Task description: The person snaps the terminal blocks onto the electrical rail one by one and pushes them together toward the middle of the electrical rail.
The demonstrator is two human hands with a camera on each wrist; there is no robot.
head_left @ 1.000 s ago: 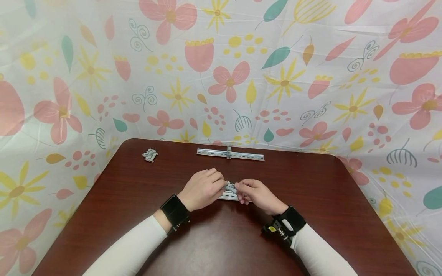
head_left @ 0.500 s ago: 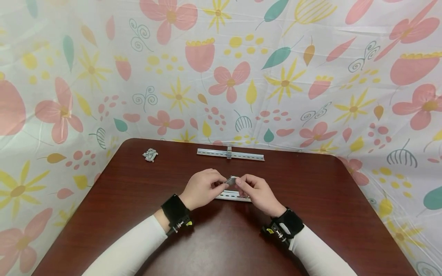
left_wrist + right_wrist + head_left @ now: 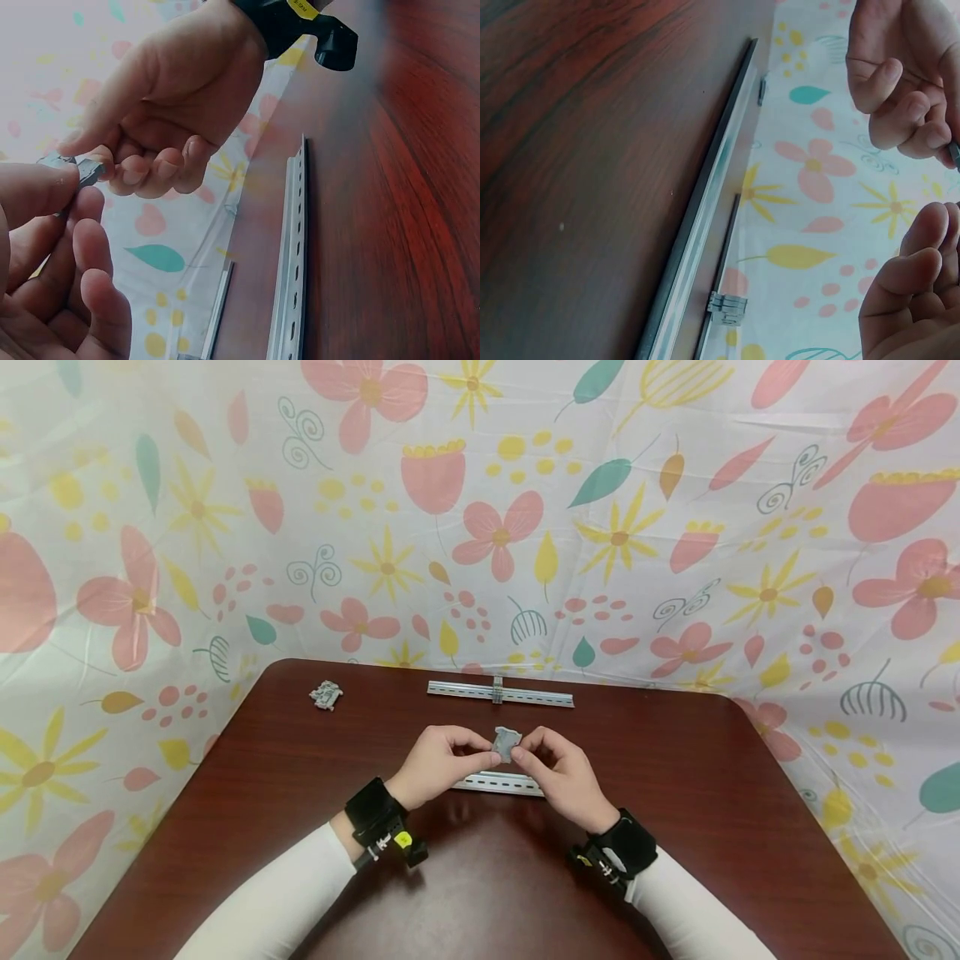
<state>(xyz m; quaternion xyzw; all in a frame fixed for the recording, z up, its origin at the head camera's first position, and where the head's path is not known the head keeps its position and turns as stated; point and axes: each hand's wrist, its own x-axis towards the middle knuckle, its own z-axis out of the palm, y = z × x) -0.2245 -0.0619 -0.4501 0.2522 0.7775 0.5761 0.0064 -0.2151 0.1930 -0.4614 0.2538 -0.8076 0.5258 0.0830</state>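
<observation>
A flat grey terminal block is held up over the table between both hands, its broad side facing the head camera. My left hand pinches its left edge between thumb and fingertips. From the other side, thumb and fingers of my right hand pinch the lower right edge. In the left wrist view the terminal block shows edge-on, partly covered by a thumb. Below the hands a slotted metal DIN rail lies on the table, its right end hidden behind the right hand.
Farther back lies a second DIN rail with several grey terminal blocks clipped near its middle. A small heap of grey terminal blocks sits at the back left of the brown table. Behind hangs a flowered cloth.
The terminal block has been raised off the near rail and turned so its broad side shows. Both hands have drawn slightly apart, exposing more of the rail beneath.
</observation>
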